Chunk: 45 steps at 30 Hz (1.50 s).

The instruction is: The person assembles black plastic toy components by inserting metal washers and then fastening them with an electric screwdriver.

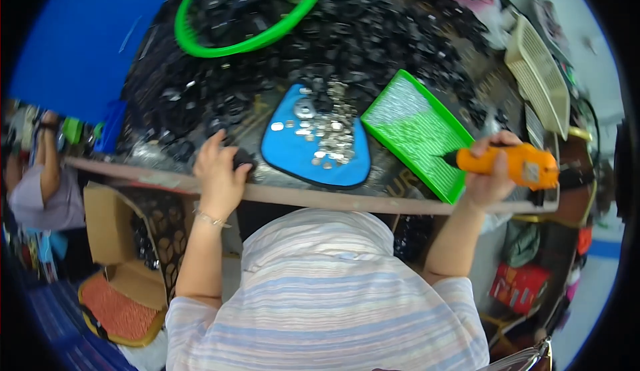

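Note:
My right hand [493, 171] is wrapped round an orange electric screwdriver [513, 164]. Its dark tip points left over a green-rimmed tray [427, 171], whose ridged base carries many tiny silvery pieces. At the table's near edge, my left hand [219, 174] has a small black part [244, 160] between thumb and index finger, its other fingers stretched out; the grip is partly hidden. Between my hands lies a blue mat [283, 151] with small shiny metal pieces [337, 131] piled on it and a larger round metal disc [304, 108].
A heap of black parts [360, 38] covers the far table. A green hoop-shaped rim [250, 48] surrounds some of them. Beige baskets [540, 71] stand at the right, a blue board [87, 38] at the far left. Another person's arm [47, 158] shows at left.

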Available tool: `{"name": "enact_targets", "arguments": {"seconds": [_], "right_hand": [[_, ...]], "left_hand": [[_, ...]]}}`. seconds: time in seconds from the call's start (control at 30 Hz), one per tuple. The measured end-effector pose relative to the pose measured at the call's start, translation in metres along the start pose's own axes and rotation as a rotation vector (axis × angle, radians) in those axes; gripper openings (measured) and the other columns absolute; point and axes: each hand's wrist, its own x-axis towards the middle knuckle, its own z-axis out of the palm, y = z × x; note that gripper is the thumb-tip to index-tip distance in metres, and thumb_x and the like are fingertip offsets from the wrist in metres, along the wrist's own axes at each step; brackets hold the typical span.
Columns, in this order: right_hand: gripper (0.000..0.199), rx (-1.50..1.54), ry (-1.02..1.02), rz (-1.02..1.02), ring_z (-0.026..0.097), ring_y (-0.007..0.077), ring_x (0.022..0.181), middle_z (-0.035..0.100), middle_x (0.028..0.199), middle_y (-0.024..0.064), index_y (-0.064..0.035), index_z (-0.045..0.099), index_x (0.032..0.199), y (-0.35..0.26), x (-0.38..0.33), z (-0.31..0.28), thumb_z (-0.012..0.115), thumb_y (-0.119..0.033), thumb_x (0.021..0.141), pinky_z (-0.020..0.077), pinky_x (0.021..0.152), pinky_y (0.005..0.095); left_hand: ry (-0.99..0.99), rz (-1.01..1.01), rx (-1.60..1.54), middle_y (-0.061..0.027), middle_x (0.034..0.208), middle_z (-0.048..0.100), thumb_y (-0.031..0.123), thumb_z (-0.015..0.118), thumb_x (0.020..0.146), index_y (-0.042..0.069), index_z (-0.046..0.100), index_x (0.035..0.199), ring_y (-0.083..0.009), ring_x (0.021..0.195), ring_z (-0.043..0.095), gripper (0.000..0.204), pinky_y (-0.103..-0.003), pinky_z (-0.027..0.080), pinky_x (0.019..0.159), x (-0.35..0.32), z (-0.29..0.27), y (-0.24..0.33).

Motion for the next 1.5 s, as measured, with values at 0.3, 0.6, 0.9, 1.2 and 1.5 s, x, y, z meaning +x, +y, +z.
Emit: {"name": "enact_targets", "arguments": {"seconds": [0.3, 0.6, 0.9, 1.2, 1.5], "right_hand": [[0.021, -0.053, 0.023, -0.019, 0.054, 0.0171, 0.063, 0.048, 0.091, 0.0109, 0.0008, 0.047, 0.096, 0.007, -0.008, -0.002, 0.056, -0.001, 0.078, 0.0455, 0.059, 0.0276], [0.022, -0.056, -0.006, -0.002, 0.054, 0.0147, 0.062, 0.049, 0.087, 0.01, 0.0007, 0.047, 0.094, 0.015, -0.005, -0.004, 0.06, 0.001, 0.076, 0.046, 0.057, 0.0256], [0.02, -0.137, -0.025, 0.013, 0.054, 0.0122, 0.061, 0.05, 0.084, 0.0086, 0.0003, 0.047, 0.091, 0.015, -0.004, -0.001, 0.057, 0.006, 0.075, 0.0462, 0.055, 0.023], [0.018, -0.152, -0.038, 0.047, 0.052, 0.0172, 0.06, 0.046, 0.086, 0.0113, 0.002, 0.046, 0.093, 0.015, -0.003, -0.001, 0.055, -0.004, 0.078, 0.0454, 0.057, 0.0281], [0.034, 0.024, -0.123, -0.011, 0.05, 0.0195, 0.061, 0.044, 0.09, 0.013, 0.0004, 0.044, 0.101, -0.02, 0.0, 0.007, 0.056, -0.024, 0.081, 0.0441, 0.056, 0.0309]], "left_hand": [[-0.436, -0.191, -1.279, -0.009, 0.089, 0.055, 0.004, 0.05, 0.087, 0.004, 0.04, 0.109, -0.013, 0.07, 0.06, 0.024, -0.02, 0.047, 0.051, 0.012, -0.012, 0.081], [-1.113, -0.496, -1.519, -0.0065, 0.086, 0.054, 0.004, 0.051, 0.086, 0.003, 0.048, 0.105, -0.0125, 0.065, 0.059, 0.02, -0.022, 0.049, 0.054, 0.024, 0.046, 0.173], [-1.166, -0.493, -1.425, -0.0009, 0.07, 0.053, 0.009, 0.052, 0.085, 0.005, 0.049, 0.097, -0.0068, 0.041, 0.049, 0.013, -0.018, 0.035, 0.034, 0.042, 0.064, 0.198], [-1.121, -0.472, -1.441, 0.0007, 0.065, 0.045, 0.009, 0.054, 0.085, 0.005, 0.047, 0.089, -0.006, 0.037, 0.037, 0.009, -0.021, 0.025, 0.033, 0.038, 0.076, 0.195], [-1.103, -0.433, -1.417, 0.001, 0.069, 0.049, 0.009, 0.053, 0.085, 0.007, 0.049, 0.09, -0.0058, 0.036, 0.036, 0.006, -0.02, 0.025, 0.031, 0.035, 0.082, 0.191]]}}
